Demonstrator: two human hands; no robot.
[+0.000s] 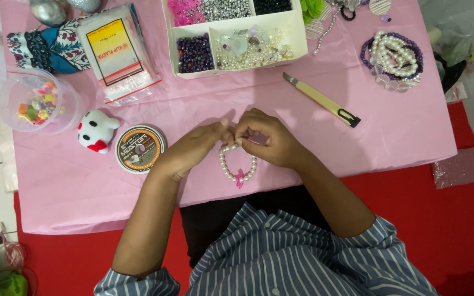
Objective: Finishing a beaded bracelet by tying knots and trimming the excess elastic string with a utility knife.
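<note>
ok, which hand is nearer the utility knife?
Right. The right hand sits just below-left of the utility knife, apart from it; the left hand is farther left, by the cord spool.

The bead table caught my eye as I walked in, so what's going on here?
A person in a striped shirt holds a white pearl bracelet with a pink charm between both hands. The left hand and right hand meet at the top of its loop, fingertips pinched together. It hangs over a pink tablecloth. A spool of cord lies beside the left hand, a utility knife beyond the right, and a divided bead box further back.
</note>
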